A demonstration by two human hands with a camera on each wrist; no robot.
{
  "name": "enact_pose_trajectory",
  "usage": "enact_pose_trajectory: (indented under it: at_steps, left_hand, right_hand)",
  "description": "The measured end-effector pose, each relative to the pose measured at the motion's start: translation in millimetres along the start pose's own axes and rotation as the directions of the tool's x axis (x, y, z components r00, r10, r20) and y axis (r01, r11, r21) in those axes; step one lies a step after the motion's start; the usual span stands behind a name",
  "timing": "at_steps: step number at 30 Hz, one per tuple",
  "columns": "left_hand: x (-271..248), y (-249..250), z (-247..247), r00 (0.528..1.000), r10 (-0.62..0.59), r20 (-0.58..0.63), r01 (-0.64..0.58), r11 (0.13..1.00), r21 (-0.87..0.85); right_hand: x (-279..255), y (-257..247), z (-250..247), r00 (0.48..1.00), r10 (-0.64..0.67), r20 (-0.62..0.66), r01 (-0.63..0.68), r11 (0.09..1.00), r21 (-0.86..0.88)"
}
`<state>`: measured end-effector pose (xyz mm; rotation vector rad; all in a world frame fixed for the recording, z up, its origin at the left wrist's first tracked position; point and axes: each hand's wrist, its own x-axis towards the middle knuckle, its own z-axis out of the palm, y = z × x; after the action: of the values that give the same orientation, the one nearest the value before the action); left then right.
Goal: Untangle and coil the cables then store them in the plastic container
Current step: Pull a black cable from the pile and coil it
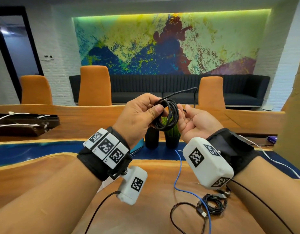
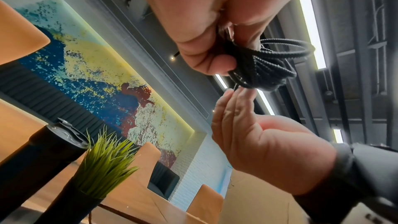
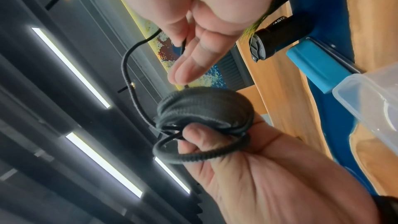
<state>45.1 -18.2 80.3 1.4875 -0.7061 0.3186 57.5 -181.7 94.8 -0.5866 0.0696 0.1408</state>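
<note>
The person holds a black braided cable [image 1: 166, 115] wound into a small coil at chest height, above the wooden table [image 1: 44, 174]. The left hand [image 1: 139, 114] grips the coil, thumb pressed over the stacked loops and fingers curled behind them. The right hand [image 1: 198, 122] sits just beside the coil at its 3 o'clock, palm up and fingers relaxed; the loose tail [image 1: 188, 90] arcs up toward 1 o'clock and drops behind this hand, and whether the fingers pinch it cannot be told.

Risks from here, as a judgement: the braid looks springy, so if the thumb eases off, the loops could fan open and the coil would need rewinding. The free tail may catch on the fingers or drag a loop out of the stack when wrapped. At 5 o'clock on the table lie a blue wire [image 1: 179, 174] and a black cable bundle [image 1: 211, 205] not yet sorted; a dropped coil could snarl with them. The plastic container [image 3: 370, 98] shows only in the right wrist view, beside a blue lid [image 3: 316, 64], so the coil must travel there without loosening
</note>
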Motion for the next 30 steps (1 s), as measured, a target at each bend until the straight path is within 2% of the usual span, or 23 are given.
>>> enact_pose_trajectory:
  at_steps: [5,10,12,14,17,20,23,26,27,30]
  left_hand:
    - [0,-5,5,0.998,0.056,0.001,-0.056,0.998,-0.003]
    - [-1,-8,11,0.984,0.174,-0.031,-0.168,0.975,0.143]
    - [0,-10,12,0.979,0.197,-0.043,-0.185,0.962,0.199]
    - [1,-11,14,0.978,0.202,-0.059,-0.185,0.959,0.214]
    - [1,-10,19,0.973,0.224,-0.053,-0.204,0.947,0.249]
    - [0,-7,24,0.97,0.244,-0.012,-0.232,0.937,0.263]
    - [-1,-9,27,0.976,0.217,-0.003,-0.206,0.935,0.29]
    - [-2,-12,27,0.977,0.212,-0.014,-0.191,0.908,0.372]
    - [-3,-12,27,0.978,0.206,-0.022,-0.181,0.903,0.389]
    - [-5,-14,31,0.983,0.181,-0.04,-0.151,0.904,0.401]
  right_hand:
    - [-5,2,-2,0.997,0.049,0.058,-0.049,0.999,-0.001]
    - [-7,2,-9,0.995,0.073,0.069,-0.075,0.997,0.028]
    - [-6,0,-14,0.992,0.109,0.07,-0.105,0.993,-0.055]
    - [-6,-1,-19,0.974,0.19,0.126,-0.155,0.957,-0.247]
    - [-10,-3,-26,0.893,0.323,0.312,-0.147,0.867,-0.477]
    - [-13,-8,-30,0.836,0.37,0.406,-0.107,0.835,-0.541]
    - [-19,-13,-32,0.831,0.351,0.432,-0.038,0.81,-0.585]
    - [-25,-13,-35,0.84,0.334,0.427,0.099,0.68,-0.726]
    - [-26,-12,-36,0.836,0.356,0.418,0.09,0.661,-0.745]
    - [-26,-12,-38,0.834,0.39,0.39,0.018,0.687,-0.726]
